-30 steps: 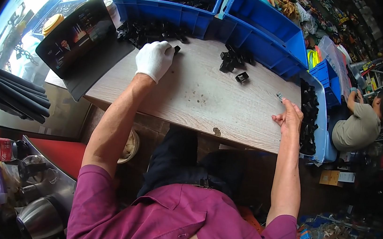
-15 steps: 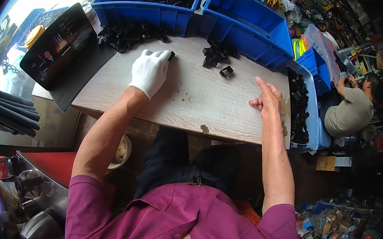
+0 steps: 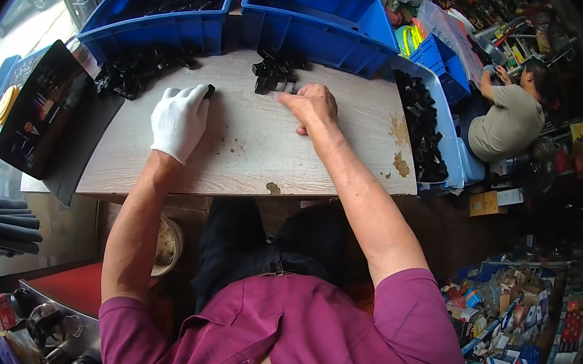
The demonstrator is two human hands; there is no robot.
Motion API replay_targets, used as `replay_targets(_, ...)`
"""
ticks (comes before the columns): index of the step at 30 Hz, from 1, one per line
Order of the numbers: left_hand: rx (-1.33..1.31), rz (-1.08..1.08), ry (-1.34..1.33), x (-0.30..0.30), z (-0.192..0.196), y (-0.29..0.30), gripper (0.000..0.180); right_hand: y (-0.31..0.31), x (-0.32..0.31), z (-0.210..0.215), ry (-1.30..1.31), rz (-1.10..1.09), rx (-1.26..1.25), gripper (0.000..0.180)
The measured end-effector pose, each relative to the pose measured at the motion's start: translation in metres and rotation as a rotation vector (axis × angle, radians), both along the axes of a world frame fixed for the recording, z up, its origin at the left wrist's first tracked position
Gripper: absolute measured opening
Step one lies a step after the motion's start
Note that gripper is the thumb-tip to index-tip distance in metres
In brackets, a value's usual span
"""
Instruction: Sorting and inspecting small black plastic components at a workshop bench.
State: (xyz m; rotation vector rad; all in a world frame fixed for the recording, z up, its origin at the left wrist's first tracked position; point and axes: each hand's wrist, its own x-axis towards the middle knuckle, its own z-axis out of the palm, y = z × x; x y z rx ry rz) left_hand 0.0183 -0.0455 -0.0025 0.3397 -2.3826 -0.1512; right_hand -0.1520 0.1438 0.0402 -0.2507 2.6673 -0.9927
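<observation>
My left hand [image 3: 179, 123], in a white knit glove, rests on the table with its fingers closed on a small black plastic part [image 3: 209, 91]; only the end of that part shows. My bare right hand [image 3: 314, 107] reaches to the near right edge of a small heap of black plastic parts [image 3: 273, 69]. Its fingertips are blurred, so whether they grip a part cannot be told. A larger heap of similar black parts [image 3: 133, 72] lies further left, beyond the gloved hand.
Two blue bins [image 3: 212, 28] [image 3: 309, 28] stand along the table's far edge, the left one holding black parts. A pale blue tub [image 3: 446, 153] of black parts sits at the right. A tablet [image 3: 34, 106] leans at the left. Another person [image 3: 507, 117] works beyond the tub.
My right hand has swung left and inward to the small heap, where a single part lay apart before. The left hand keeps its hold. The whole view has shifted.
</observation>
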Motion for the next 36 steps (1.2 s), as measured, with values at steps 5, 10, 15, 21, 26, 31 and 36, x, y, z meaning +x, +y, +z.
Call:
replay_targets(5, 0.021, -0.013, 0.012, -0.001, -0.003, -0.002, 0.017, 0.012, 0.000, -0.001, -0.020, -0.016, -0.080, 0.038)
replay_targets(10, 0.144, -0.096, 0.093, 0.004, -0.006, -0.007, 0.023, 0.026, 0.006, 0.000, -0.144, 0.027, -0.122, 0.032)
replay_targets(15, 0.443, -0.296, 0.159, 0.003, 0.008, 0.020, 0.026, 0.042, 0.027, 0.007, -0.156, 0.217, -0.093, 0.036)
replay_targets(21, 0.257, -0.484, 0.057, -0.033, 0.017, 0.064, 0.025, 0.049, 0.027, 0.005, -0.121, 0.310, -0.131, 0.034)
replay_targets(26, 0.209, -0.594, -0.158, -0.047, 0.018, 0.061, 0.027, 0.051, 0.025, -0.002, -0.109, 0.351, -0.162, 0.026)
replay_targets(31, 0.234, -0.693, -0.182, -0.045, 0.017, 0.051, 0.028, 0.051, 0.023, -0.003, -0.107, 0.385, -0.175, 0.023)
replay_targets(36, 0.168, -0.733, -0.070, -0.039, 0.011, 0.053, 0.030, 0.053, 0.021, -0.006, -0.098, 0.413, -0.165, 0.026)
